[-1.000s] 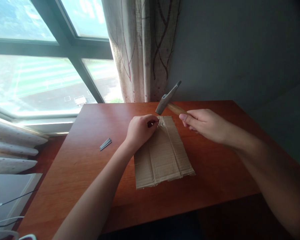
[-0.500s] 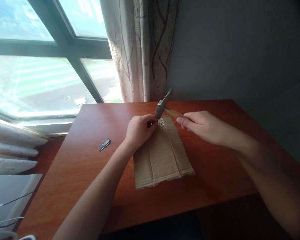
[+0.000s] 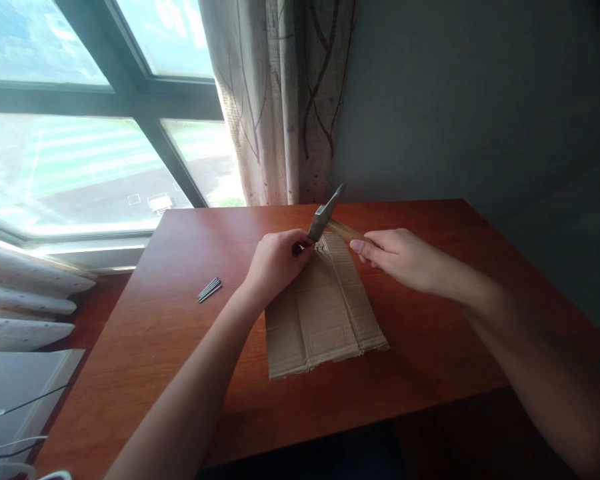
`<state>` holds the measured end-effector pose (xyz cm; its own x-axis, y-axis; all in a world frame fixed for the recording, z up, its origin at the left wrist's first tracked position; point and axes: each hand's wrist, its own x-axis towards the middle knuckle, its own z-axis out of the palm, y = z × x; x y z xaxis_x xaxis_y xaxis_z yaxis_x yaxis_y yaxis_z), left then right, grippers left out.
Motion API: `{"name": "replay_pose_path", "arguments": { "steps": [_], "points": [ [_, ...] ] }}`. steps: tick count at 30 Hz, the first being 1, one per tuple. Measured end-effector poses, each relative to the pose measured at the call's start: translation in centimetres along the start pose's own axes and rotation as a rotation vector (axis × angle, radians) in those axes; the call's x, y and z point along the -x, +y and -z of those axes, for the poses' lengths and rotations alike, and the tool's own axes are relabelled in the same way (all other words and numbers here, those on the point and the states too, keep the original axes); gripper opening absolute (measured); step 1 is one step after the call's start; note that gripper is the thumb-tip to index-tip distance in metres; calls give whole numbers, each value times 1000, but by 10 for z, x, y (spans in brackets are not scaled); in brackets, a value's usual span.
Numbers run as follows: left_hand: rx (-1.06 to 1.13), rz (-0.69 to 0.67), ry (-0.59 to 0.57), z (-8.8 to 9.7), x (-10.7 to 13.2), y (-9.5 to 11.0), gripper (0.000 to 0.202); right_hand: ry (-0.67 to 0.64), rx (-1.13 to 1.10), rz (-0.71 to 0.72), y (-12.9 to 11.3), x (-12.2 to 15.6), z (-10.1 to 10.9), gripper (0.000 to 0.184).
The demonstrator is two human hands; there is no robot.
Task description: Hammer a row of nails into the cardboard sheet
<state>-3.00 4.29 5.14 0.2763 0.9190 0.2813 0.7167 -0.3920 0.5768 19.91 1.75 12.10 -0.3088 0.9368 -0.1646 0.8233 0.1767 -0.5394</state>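
My right hand (image 3: 390, 253) is wrapped round the wooden handle of a hammer (image 3: 325, 215). The hammer's grey metal head is tilted, its lower end right at the fingertips of my left hand (image 3: 280, 257). Those fingers are pinched together over the far end of a piece of brown cardboard (image 3: 325, 313); whatever they hold is too small and hidden to make out. Dark marks show on the cardboard beside the fingertips. To the left of my left hand, several metal nails (image 3: 210, 290) lie side by side on the table.
The cardboard lies on a reddish-brown wooden table (image 3: 165, 353). A patterned curtain (image 3: 275, 100) and a grey wall (image 3: 455, 100) stand behind it. Large windows (image 3: 70, 160) are on the left, with cables (image 3: 15, 443) at the lower left.
The hammer has come down slightly, its head now a little lower at my left fingertips. My right hand has dropped a little with it. My left hand stays pinched almost in place.
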Motion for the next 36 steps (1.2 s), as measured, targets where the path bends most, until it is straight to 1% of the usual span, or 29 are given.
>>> {"name": "replay_pose_path", "arguments": {
  "steps": [4, 7, 11, 14, 20, 24, 29, 34, 36],
  "points": [
    [-177, -73, 25, 10, 10, 4, 18, -4, -7, -7, 1, -1, 0, 50],
    [-234, -110, 14, 11, 19, 4, 17, -8, -10, -9, 1, 0, 1, 51],
    [-231, -103, 23, 7, 25, 1, 16, 2, -22, -11, 1, 2, 4, 51],
    [-230, -98, 31, 6, 25, -1, 16, 29, -76, -9, 3, 5, 6, 51],
    [-232, -102, 28, 6, 25, -1, 15, 22, -135, 10, 7, 2, -2, 50],
    [-235, -95, 27, 6, 25, 0, 15, 1, -110, 0, 4, 1, -3, 49],
    [-238, -91, 24, 6, 25, 1, 16, 37, -145, 22, 3, 3, -1, 50],
    [-232, -87, 30, 6, 25, 1, 15, -20, -79, 7, 7, 0, -7, 51],
    [-231, -88, 34, 6, 25, 1, 15, -16, -81, 12, 7, 0, -8, 51]
  ]
}}
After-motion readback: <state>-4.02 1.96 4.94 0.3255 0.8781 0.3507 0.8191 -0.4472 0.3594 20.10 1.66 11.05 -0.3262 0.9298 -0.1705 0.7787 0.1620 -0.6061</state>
